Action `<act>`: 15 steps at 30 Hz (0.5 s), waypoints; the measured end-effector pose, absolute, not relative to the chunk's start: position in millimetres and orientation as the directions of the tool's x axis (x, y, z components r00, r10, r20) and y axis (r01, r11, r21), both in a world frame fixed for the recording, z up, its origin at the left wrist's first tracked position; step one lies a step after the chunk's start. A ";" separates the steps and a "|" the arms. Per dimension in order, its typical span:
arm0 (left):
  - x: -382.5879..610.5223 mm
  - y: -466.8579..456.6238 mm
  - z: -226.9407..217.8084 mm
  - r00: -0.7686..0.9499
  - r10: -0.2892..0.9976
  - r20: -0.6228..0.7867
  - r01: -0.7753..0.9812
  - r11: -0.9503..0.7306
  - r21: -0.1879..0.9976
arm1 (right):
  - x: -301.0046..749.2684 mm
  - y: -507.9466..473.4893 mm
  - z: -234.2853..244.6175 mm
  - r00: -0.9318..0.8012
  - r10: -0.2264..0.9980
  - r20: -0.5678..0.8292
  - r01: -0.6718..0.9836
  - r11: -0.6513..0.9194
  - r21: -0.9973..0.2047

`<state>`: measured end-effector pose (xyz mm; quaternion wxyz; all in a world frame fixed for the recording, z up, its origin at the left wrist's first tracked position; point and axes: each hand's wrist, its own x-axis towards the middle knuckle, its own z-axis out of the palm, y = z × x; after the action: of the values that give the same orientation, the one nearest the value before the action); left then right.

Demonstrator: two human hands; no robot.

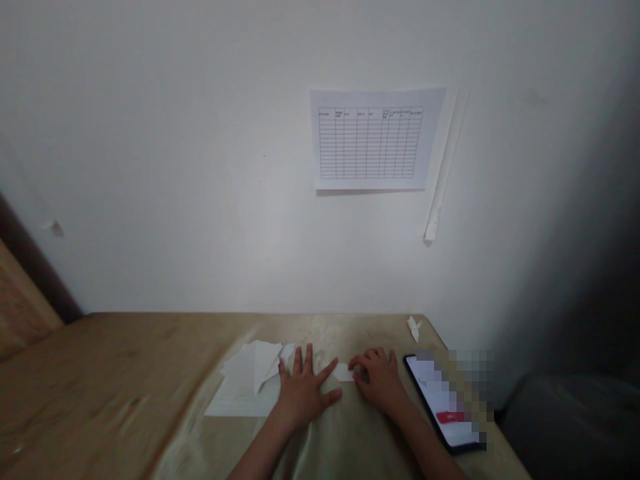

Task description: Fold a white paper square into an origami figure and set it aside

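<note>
My left hand lies palm down on the table with its fingers spread, holding nothing. Its outer fingers reach the right edge of some white paper, which has folded, torn-edged pieces on top. Between my two hands, a small white piece of paper lies flat on the tabletop. My right hand has bent fingers, with the thumb and index finger closed at the right end of that small piece. How firmly they grip it is partly hidden.
A phone with a lit screen, partly pixelated, lies right of my right hand. Beyond it is a crumpled white paper scrap near the table's back corner. The table meets a white wall bearing a printed table sheet. A dark object stands at right.
</note>
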<state>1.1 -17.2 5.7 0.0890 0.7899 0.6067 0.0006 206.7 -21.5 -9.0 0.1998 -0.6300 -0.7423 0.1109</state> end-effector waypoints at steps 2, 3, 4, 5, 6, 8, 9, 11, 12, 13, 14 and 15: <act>0.9 -17.8 2.9 0.257 0.962 -0.093 0.961 -0.244 0.131 | 207.4 -20.7 -10.4 -0.131 0.980 0.151 0.888 0.183 -0.422; 0.6 -17.9 0.9 0.253 0.964 -0.078 0.962 -0.243 0.123 | 207.7 -20.3 -11.2 -0.132 0.980 0.148 0.887 0.184 -0.425; 0.1 -17.9 -1.6 0.251 0.966 -0.058 0.963 -0.243 0.116 | 207.9 -19.8 -11.9 -0.133 0.980 0.146 0.885 0.183 -0.428; -0.7 -17.6 -4.4 0.247 0.968 -0.033 0.964 -0.243 0.110 | 208.0 -19.5 -12.4 -0.132 0.981 0.143 0.884 0.182 -0.431; -1.8 -17.2 -7.5 0.249 0.968 -0.012 0.963 -0.246 0.109 | 208.0 -19.3 -12.8 -0.131 0.981 0.143 0.882 0.181 -0.434; -4.4 -15.7 -13.4 0.258 0.966 0.029 0.958 -0.260 0.118 | 207.8 -19.4 -12.8 -0.127 0.981 0.144 0.882 0.178 -0.435; -5.7 -14.9 -15.9 0.270 0.962 0.047 0.954 -0.274 0.119 | 207.7 -19.6 -12.6 -0.126 0.982 0.143 0.883 0.177 -0.435; -7.7 -13.7 -19.1 0.284 0.957 0.062 0.951 -0.290 0.112 | 207.7 -20.3 -12.1 -0.129 0.982 0.141 0.884 0.178 -0.433; -8.3 -13.5 -19.8 0.286 0.956 0.065 0.950 -0.292 0.108 | 207.9 -20.5 -12.1 -0.131 0.981 0.142 0.883 0.180 -0.433; -8.6 -13.5 -19.8 0.286 0.956 0.066 0.950 -0.292 0.107 | 208.2 -20.6 -12.2 -0.133 0.981 0.144 0.882 0.183 -0.434; -8.7 -13.6 -19.4 0.288 0.955 0.067 0.950 -0.293 0.109 | 208.5 -20.6 -12.5 -0.134 0.980 0.147 0.880 0.186 -0.437; -8.7 -14.0 -18.6 0.291 0.954 0.066 0.948 -0.297 0.113 | 209.0 -20.4 -12.9 -0.134 0.979 0.153 0.878 0.189 -0.439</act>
<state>-8.7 -14.0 -18.6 0.0258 0.8031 0.5922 0.0604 209.0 -20.4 -12.9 0.2061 -0.6248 -0.7431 0.1224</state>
